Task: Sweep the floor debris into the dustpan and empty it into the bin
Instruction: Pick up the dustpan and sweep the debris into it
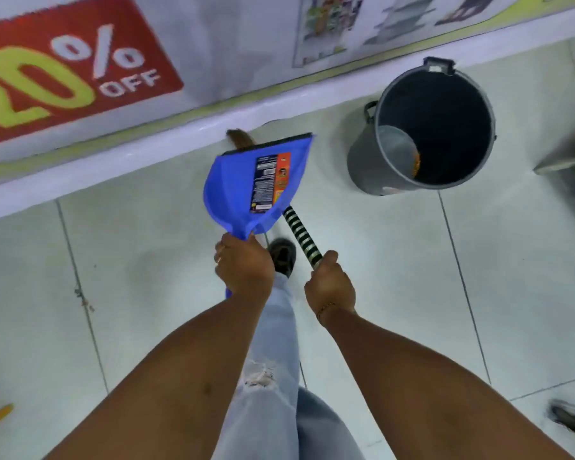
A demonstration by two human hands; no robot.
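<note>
My left hand (244, 268) grips the handle of a blue dustpan (243, 190), held above the floor with its labelled underside facing me and its lip pointing toward the wall. My right hand (329, 282) is closed on a broom handle (302, 235) striped black and white. The handle runs under the dustpan, and brown bristles (239, 138) show just past the pan's lip. A grey round bin (425, 131) stands open on the floor to the right of the dustpan, with something orange low inside. The pan's inside is hidden.
A low white ledge (113, 174) with a red discount poster (67, 71) runs along the far side. My foot (283, 255) and jeans leg are below the pan. Metal fixtures (568, 164) sit at the right edge. Small dark specks (83, 298) lie on the left tiles.
</note>
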